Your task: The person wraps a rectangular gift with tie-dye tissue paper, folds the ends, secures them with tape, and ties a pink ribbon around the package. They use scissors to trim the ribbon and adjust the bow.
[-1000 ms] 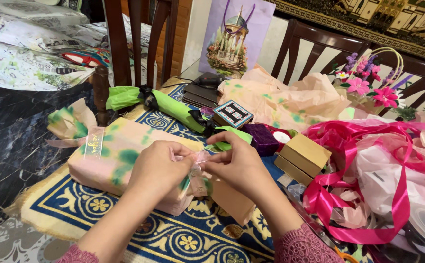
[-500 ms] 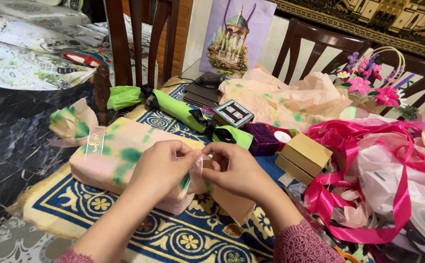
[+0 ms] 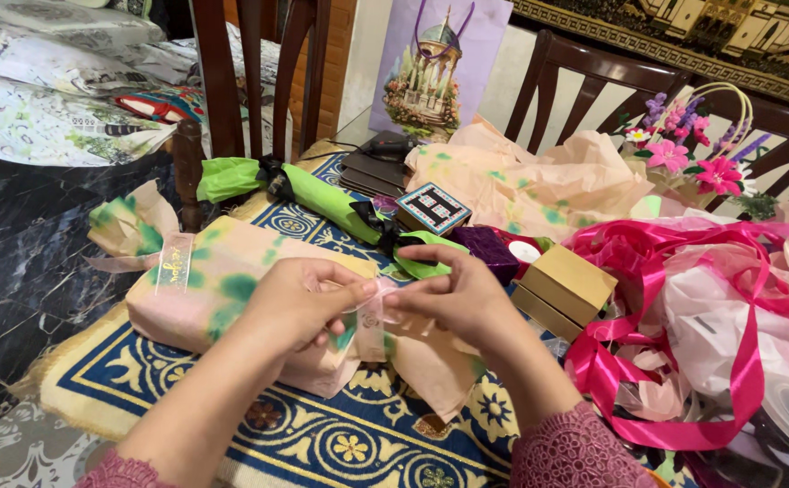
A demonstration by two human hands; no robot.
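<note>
Ribbon (image 3: 369, 318), sheer and pale, is being tied round the gathered right end of the peach-and-green wrapped parcel (image 3: 232, 298), which lies on the blue patterned mat (image 3: 322, 434) on the table. It is pinched by the closed fingers of the left hand (image 3: 299, 303) and the right hand (image 3: 453, 298). Even tension should be kept on both ends, so the tissue is cinched without being torn.

Matt, crinkled peach tissue paper with green blotches wraps the oblong parcel (image 3: 232, 298); a sheer, glossy pale ribbon (image 3: 369, 316) cinches it. Shiny pink satin ribbon (image 3: 683, 361) lies near a smooth tan cardboard box (image 3: 568, 285) on woven blue patterned cloth (image 3: 358, 434).
</note>
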